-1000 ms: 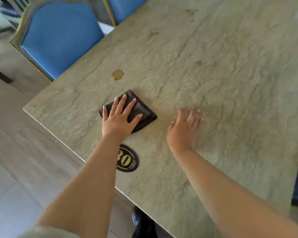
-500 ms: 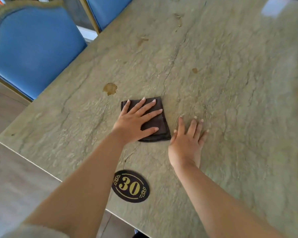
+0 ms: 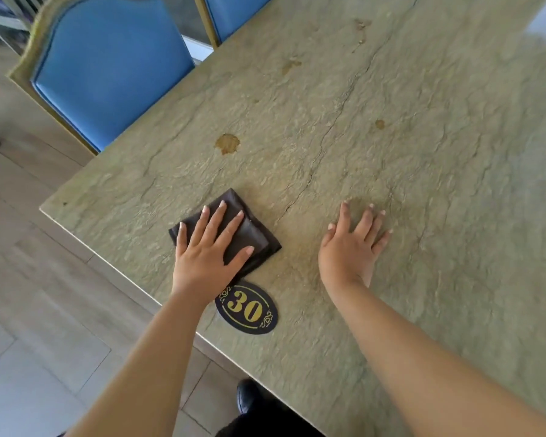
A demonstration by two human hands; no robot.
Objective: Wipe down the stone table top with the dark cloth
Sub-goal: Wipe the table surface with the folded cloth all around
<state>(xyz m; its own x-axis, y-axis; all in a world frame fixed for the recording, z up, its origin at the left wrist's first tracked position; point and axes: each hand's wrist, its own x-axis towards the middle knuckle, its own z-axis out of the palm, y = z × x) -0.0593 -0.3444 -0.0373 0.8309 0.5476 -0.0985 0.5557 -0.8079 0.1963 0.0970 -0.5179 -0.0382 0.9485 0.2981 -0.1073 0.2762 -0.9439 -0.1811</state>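
The left hand (image 3: pixel 208 253) lies flat with fingers spread on the folded dark cloth (image 3: pixel 249 234), pressing it to the stone worktop (image 3: pixel 423 152) without gripping it. Half a second ago the cloth sat squarer and close beside the right hand; now it has swung round to a diamond and slid back toward the near-left corner, just above the oval number plate (image 3: pixel 248 309) marked 30. The right hand (image 3: pixel 350 244) is also flat and open, holding nothing, braced on bare stone and now well apart from the cloth. This looks like 1 back-and-forth stroke over the near edge. The brown stain (image 3: pixel 227 143) and smaller spots farther up remain, so most of the wiping seems left to do.
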